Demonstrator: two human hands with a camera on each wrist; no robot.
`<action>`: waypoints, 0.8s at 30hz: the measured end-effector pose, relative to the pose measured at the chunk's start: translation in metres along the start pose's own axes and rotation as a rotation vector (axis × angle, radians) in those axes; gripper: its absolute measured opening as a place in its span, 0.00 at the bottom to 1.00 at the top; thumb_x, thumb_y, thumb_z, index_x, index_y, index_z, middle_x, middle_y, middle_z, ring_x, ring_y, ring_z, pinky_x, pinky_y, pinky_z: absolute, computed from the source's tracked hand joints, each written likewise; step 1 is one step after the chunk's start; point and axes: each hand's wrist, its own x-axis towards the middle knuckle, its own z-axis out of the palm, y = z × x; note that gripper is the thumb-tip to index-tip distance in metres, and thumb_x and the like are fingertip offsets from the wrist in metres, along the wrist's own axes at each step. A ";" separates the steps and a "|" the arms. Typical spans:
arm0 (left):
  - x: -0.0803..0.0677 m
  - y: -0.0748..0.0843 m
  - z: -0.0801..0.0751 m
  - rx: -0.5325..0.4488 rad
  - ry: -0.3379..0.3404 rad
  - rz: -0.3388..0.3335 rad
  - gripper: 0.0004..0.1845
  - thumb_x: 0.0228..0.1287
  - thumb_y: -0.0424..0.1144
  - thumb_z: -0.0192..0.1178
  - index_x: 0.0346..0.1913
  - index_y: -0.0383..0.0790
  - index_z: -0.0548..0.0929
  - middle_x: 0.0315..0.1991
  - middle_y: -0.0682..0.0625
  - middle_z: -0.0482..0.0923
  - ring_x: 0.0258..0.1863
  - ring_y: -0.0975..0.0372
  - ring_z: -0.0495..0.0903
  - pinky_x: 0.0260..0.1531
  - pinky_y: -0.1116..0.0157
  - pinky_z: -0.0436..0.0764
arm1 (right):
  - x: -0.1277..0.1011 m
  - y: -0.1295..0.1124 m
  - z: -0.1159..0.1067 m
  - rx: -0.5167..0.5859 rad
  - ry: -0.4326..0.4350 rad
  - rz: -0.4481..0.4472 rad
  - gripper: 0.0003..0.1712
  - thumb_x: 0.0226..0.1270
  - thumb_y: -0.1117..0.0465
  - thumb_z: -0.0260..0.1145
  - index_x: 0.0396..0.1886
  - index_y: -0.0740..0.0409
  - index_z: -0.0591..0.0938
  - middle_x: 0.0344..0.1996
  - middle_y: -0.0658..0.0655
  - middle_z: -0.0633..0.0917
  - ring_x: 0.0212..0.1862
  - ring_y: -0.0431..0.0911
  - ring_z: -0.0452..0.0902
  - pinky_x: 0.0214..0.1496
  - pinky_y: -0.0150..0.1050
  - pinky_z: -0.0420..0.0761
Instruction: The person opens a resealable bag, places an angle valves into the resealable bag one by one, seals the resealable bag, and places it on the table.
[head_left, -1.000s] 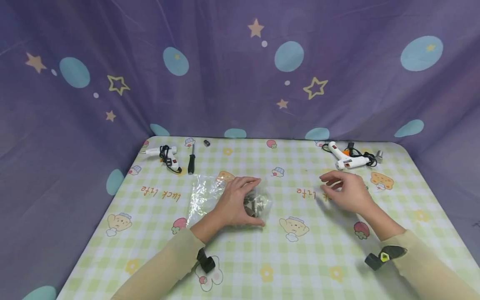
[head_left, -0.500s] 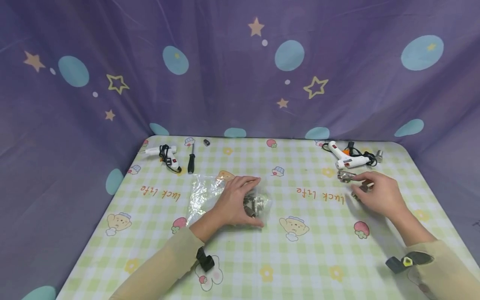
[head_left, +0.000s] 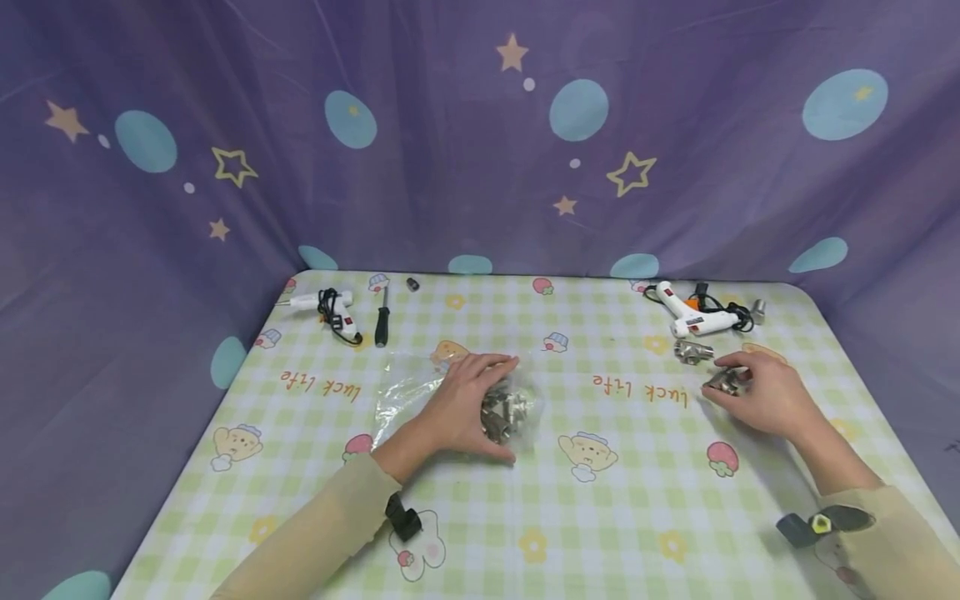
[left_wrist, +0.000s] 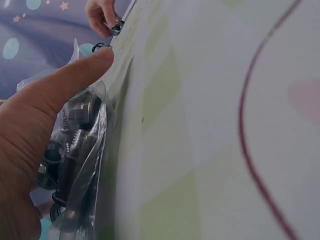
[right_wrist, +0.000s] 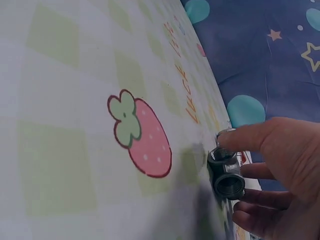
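Note:
My left hand (head_left: pixel 459 408) curves round a clear plastic bag (head_left: pixel 401 400) on the table, thumb and fingers spread to either side of the metal pipe fittings (head_left: pixel 506 414) inside. In the left wrist view, the thumb lies across the bag (left_wrist: pixel 102 107), and threaded ends show through the plastic. At the right, my right hand (head_left: pixel 768 396) holds a metal pipe fitting (head_left: pixel 726 382) between thumb and fingers, at the tabletop. The right wrist view shows this fitting (right_wrist: pixel 227 175) with a round threaded opening facing the camera. Another pipe fitting (head_left: pixel 693 352) lies just beyond the right fingertips.
A white glue gun (head_left: pixel 697 317) with a black cord lies at back right, beside a small metal cylinder (head_left: pixel 759 312). At back left are another glue gun (head_left: pixel 330 308), a black-handled screwdriver (head_left: pixel 382 325) and a small dark piece (head_left: pixel 412 285). A purple curtain (head_left: pixel 480 167) hangs behind.
My right hand has moved right, uncovering one fitting on the table, and its thumb and fingers have come round the other. The left hand stays at the bag, shifted slightly.

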 end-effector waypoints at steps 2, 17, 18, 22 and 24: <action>0.000 -0.001 -0.001 -0.002 -0.009 0.002 0.74 0.28 0.72 0.85 0.83 0.49 0.64 0.77 0.48 0.70 0.73 0.52 0.71 0.76 0.41 0.69 | 0.001 0.003 -0.001 -0.001 -0.030 0.014 0.27 0.58 0.51 0.83 0.51 0.63 0.88 0.34 0.58 0.84 0.36 0.51 0.79 0.37 0.47 0.76; 0.000 -0.005 -0.002 -0.023 -0.015 0.000 0.67 0.35 0.67 0.84 0.81 0.45 0.68 0.73 0.48 0.74 0.72 0.50 0.72 0.75 0.40 0.70 | 0.000 -0.005 -0.002 0.051 -0.012 0.061 0.25 0.59 0.51 0.82 0.51 0.61 0.88 0.41 0.63 0.88 0.40 0.58 0.89 0.43 0.59 0.85; 0.000 -0.005 -0.002 -0.022 -0.015 -0.002 0.67 0.35 0.67 0.84 0.81 0.45 0.68 0.73 0.48 0.74 0.72 0.50 0.72 0.75 0.40 0.70 | 0.000 -0.008 -0.003 0.057 -0.013 0.064 0.25 0.60 0.51 0.82 0.51 0.61 0.88 0.42 0.63 0.89 0.40 0.58 0.90 0.43 0.59 0.86; 0.000 -0.006 -0.002 -0.016 -0.014 -0.008 0.68 0.35 0.68 0.84 0.81 0.45 0.68 0.73 0.49 0.74 0.71 0.51 0.73 0.75 0.40 0.70 | 0.003 -0.018 -0.006 0.087 -0.018 0.083 0.27 0.61 0.48 0.82 0.54 0.59 0.88 0.44 0.64 0.89 0.42 0.58 0.90 0.43 0.57 0.87; 0.000 -0.006 -0.002 -0.015 -0.016 -0.010 0.68 0.35 0.68 0.84 0.82 0.45 0.67 0.73 0.49 0.74 0.71 0.51 0.73 0.75 0.40 0.70 | 0.004 -0.024 -0.006 0.109 -0.004 0.081 0.27 0.61 0.49 0.82 0.54 0.59 0.88 0.43 0.64 0.90 0.41 0.58 0.91 0.42 0.54 0.88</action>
